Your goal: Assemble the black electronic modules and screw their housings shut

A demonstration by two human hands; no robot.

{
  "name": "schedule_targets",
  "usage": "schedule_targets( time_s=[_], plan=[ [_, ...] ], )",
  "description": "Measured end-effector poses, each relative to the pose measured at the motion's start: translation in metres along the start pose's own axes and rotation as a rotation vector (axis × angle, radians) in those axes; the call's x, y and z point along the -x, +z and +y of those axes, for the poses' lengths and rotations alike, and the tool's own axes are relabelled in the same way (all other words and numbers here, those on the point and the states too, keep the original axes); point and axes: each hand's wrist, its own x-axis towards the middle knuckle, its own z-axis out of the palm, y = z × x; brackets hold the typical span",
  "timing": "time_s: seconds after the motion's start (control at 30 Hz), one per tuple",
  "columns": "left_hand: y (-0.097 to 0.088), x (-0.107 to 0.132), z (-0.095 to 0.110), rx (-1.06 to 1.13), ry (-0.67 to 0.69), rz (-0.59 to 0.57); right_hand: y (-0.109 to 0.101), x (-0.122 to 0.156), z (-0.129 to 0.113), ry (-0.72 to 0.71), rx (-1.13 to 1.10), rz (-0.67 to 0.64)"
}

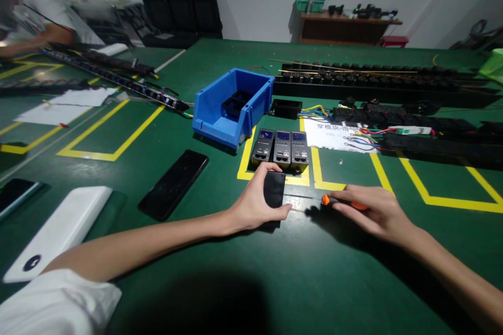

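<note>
My left hand (257, 199) is closed around a small black box-shaped module (274, 189), thumb along its near side and fingers over the far side. In my right hand (371, 209) is a screwdriver (326, 200) with an orange and black handle. Its thin shaft points left, and the tip reaches the right side of the module; whether it touches a screw I cannot tell. Just beyond my left hand stand three similar modules (282, 149) in a row, with small blue displays and ports on their faces.
A blue bin (220, 125) holding black parts stands behind the modules. Dark phones (175, 184) and a white power-bank-like block (63, 230) lie left. Long black strips (377, 86) with wires and a printed paper (330, 136) lie back right. A co-worker's arm (43, 39) shows far left.
</note>
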Motion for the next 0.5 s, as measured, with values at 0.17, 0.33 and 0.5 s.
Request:
schedule_targets(
  time_s=[0.17,0.33,0.5],
  plan=[
    [0.001,0.0,0.002,-0.024,0.013,0.003,-0.008,-0.009,-0.009,0.456,-0.31,-0.176],
    [0.002,0.0,0.001,-0.031,0.042,0.01,-0.011,-0.016,-0.012,0.649,-0.569,-0.321],
    [0.001,0.0,0.0,-0.042,0.043,0.008,-0.006,-0.012,-0.014,0.398,-0.19,-0.192]
  ],
)
